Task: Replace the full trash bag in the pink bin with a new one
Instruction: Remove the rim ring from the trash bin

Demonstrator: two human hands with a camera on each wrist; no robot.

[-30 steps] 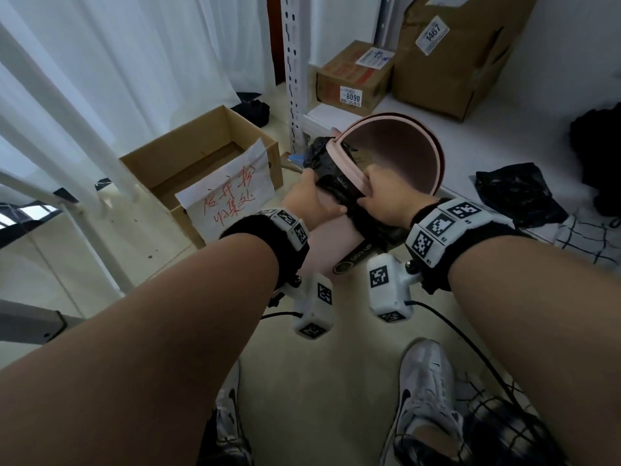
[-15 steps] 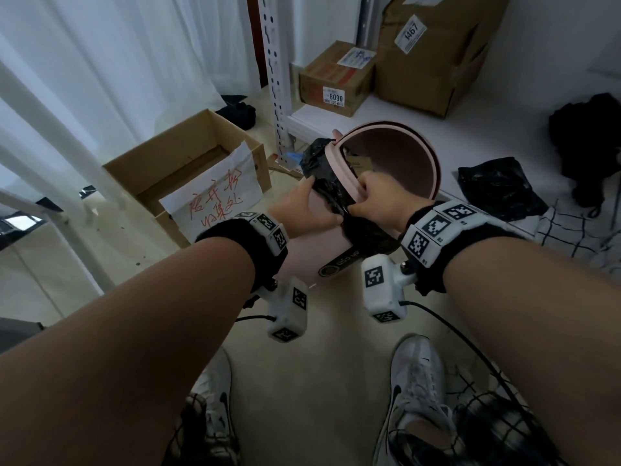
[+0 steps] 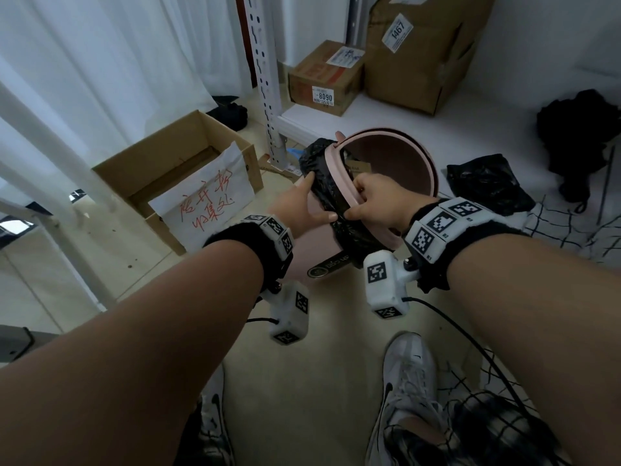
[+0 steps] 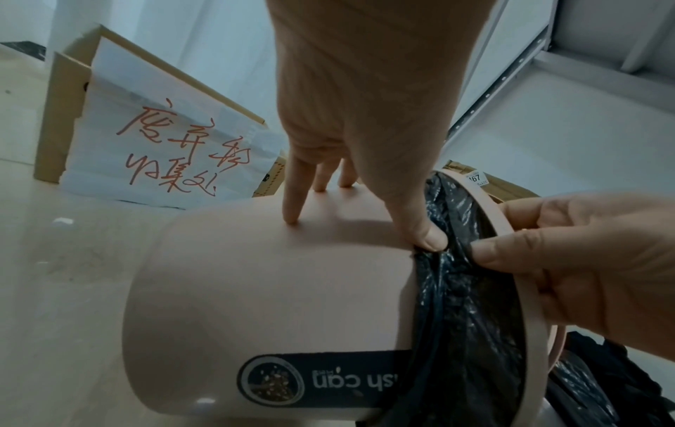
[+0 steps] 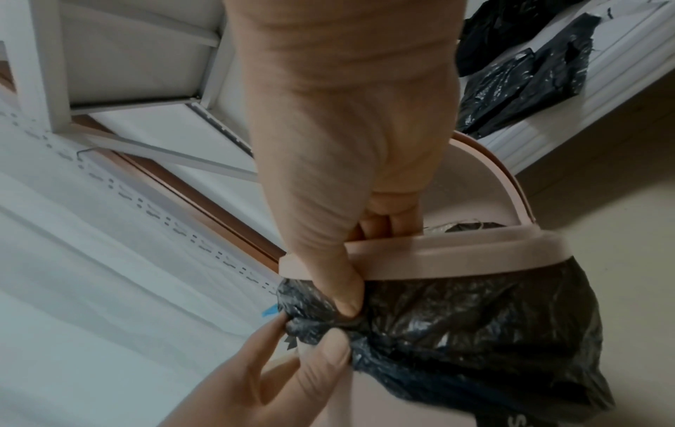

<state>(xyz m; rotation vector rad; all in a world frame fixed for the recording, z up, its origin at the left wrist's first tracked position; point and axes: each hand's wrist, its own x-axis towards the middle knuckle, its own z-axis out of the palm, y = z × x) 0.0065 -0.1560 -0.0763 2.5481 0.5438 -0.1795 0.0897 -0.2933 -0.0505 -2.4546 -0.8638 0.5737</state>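
The pink bin [image 3: 427, 169] [image 4: 255, 274] leans tilted toward me on the floor. A black trash bag [image 3: 321, 183] [image 4: 460, 303] [image 5: 475, 317] is folded over its mouth under a pink ring [image 3: 336, 178] [image 4: 489, 208] [image 5: 456, 254]. My left hand [image 3: 299, 206] [image 4: 365, 115] [image 5: 277, 375] lies on the bin's wall with straight fingers. Its thumb presses the bag's bunched edge. My right hand [image 3: 379, 200] [image 4: 602, 260] [image 5: 347, 144] grips the ring, fingers hooked inside and thumb on the bag outside. Trash shows inside the bin.
A crumpled black bag [image 3: 487, 183] [image 5: 529, 81] lies on the low white shelf to the right. An open cardboard box [image 3: 174, 173] with a handwritten paper sign stands left. A shelf upright [image 3: 265, 79] and two boxes [image 3: 326, 79] are behind. My shoes [image 3: 406, 381] are below.
My left fingers have stretched out along the bag's fold, and my right hand's hold on the ring now shows more plainly. The bin stays tilted in place.
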